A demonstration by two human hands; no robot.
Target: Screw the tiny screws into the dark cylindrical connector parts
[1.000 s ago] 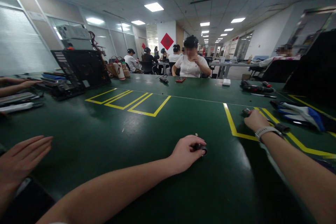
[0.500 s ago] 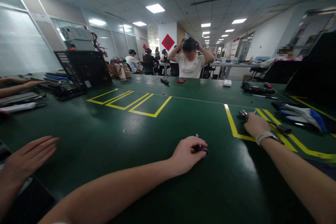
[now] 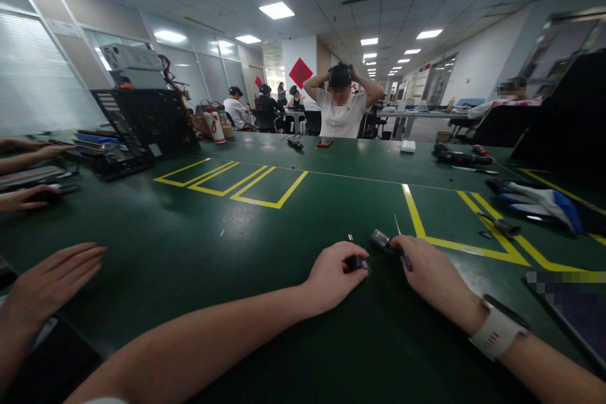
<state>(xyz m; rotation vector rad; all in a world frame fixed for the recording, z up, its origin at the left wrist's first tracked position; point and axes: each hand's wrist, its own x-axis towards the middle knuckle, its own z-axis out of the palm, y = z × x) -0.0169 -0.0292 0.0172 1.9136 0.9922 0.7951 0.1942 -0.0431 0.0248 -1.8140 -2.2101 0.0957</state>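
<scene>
My left hand is closed around a small dark round part, with a short metal tip sticking up behind the fingers. Most of that part is hidden by the hand. Just to the right, my right hand, with a light watch band at the wrist, pinches a dark-handled piece with a grey metal cylinder at its end. A thin silvery rod rises near its fingertips. I cannot tell the exact kind of either piece. Both hands are low over the green table, close together but apart.
Yellow tape outlines mark the table. Another dark piece with a cylindrical end lies on the right tape, near blue-and-white gloves. A co-worker's hand rests at left. A black computer case stands behind.
My right hand has come left and nearer from the right taped area, bringing the cylinder-ended piece beside my left hand. My left hand has barely moved. At far left, a co-worker's hand has appeared on a dark object.
</scene>
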